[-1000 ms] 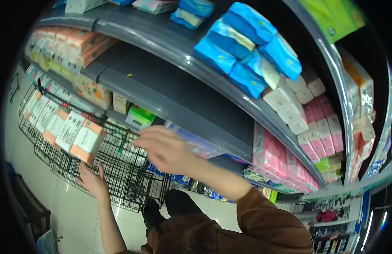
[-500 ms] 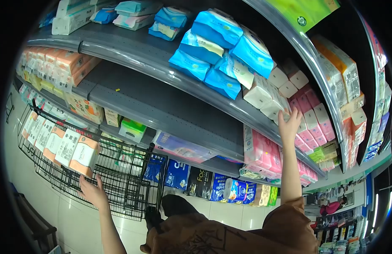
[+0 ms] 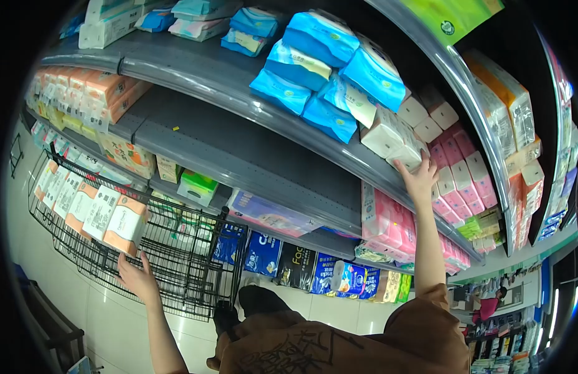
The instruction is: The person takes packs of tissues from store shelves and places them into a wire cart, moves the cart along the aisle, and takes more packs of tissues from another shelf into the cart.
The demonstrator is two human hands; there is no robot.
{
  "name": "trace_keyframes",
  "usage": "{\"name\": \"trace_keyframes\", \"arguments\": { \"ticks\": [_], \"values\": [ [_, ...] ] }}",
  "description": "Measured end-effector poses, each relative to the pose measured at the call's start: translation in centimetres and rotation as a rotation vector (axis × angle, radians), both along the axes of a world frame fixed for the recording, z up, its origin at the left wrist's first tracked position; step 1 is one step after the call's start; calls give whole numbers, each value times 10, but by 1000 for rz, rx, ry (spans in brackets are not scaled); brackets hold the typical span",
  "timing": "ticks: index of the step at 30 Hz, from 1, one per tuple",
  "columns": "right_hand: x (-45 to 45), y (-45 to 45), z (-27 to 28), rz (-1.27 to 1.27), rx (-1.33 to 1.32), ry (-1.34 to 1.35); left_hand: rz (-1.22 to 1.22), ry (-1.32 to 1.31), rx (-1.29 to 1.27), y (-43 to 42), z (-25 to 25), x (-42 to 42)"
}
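Observation:
My right hand [image 3: 419, 177] reaches up to the upper shelf, its fingers spread against the front end of a white tissue pack [image 3: 389, 137]. Pink tissue packs [image 3: 467, 181] stand just to its right, and blue packs [image 3: 329, 56] are piled to its left. At the lower left, my left hand [image 3: 138, 277] has its fingers apart at the lower end of an orange and white pack [image 3: 125, 224]. That pack is last in a row of similar packs [image 3: 83, 206] lying in a black wire cart [image 3: 177, 262]. Whether the left fingertips touch it is hard to tell.
Grey shelves [image 3: 239, 149] cross the view, with orange packs [image 3: 105, 87] at the left and large pink packs [image 3: 389, 218] at the right. Blue and black packages [image 3: 295, 265] line the bottom. A person in pink [image 3: 486, 306] is far off at the right.
My right hand has moved from above the cart to the white packs on the upper shelf at the right. My left hand has stayed beside the orange and white pack. The view has shifted.

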State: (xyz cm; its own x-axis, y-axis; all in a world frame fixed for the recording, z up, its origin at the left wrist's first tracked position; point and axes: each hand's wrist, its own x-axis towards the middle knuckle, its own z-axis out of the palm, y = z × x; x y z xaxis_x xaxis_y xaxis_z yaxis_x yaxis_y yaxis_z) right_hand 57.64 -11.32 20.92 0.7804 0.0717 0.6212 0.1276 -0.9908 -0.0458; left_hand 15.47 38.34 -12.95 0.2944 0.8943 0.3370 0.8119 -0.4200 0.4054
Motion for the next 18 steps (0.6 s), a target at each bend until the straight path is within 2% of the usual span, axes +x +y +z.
{"name": "trace_keyframes", "arguments": {
  "ticks": [5, 9, 10, 12, 14, 15, 16, 17, 18],
  "values": [
    [12, -1, -4, 95, -38, -88, 20, -9, 5, 4, -4, 0],
    [15, -5, -3, 113, -12, -57, 38, 1, 10, 0, 3, 0],
    [12, -5, -1, 127, -11, -59, -29, -160, -3, -2, 11, -2],
    [14, -3, 1, 156, 47, -124, -115, -242, 328, -16, 16, -9],
    [-2, -19, -7, 140, 86, -194, -264, -287, 347, -66, 49, 8],
    [-1, -25, -9, 182, 118, -202, -429, -343, 295, -88, 58, 21],
    [-2, -30, -13, 220, 149, -198, -598, -383, 230, -113, 69, 29],
    [-5, -34, -17, 259, 188, -196, -775, -495, 34, -142, 93, 48],
    [-6, -35, -17, 272, 247, -157, -973, -424, -45, -163, 122, 68]
  ]
}}
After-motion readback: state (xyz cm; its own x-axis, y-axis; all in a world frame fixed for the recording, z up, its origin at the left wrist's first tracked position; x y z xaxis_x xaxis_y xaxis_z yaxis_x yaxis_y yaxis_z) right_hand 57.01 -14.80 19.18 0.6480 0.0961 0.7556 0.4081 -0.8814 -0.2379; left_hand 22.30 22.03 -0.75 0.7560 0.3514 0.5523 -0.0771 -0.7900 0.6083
